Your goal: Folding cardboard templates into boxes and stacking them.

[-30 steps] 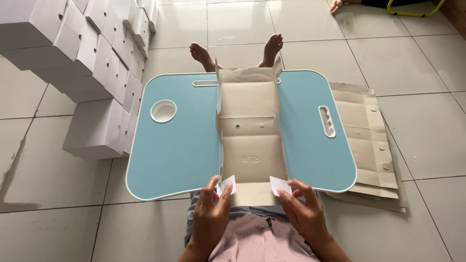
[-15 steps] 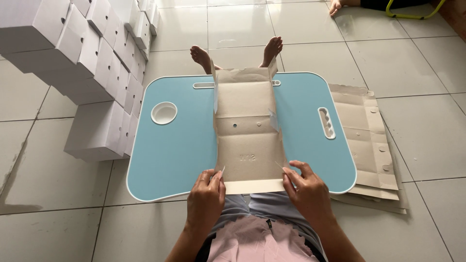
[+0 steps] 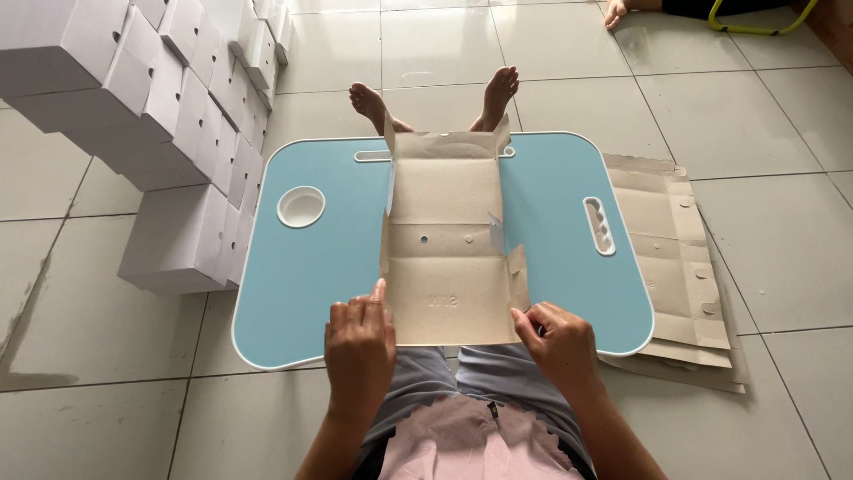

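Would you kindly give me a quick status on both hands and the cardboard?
Left hand and right hand pressing near corners of flat cardboard blank. Blank lies on blue lap table. Nothing in the way.
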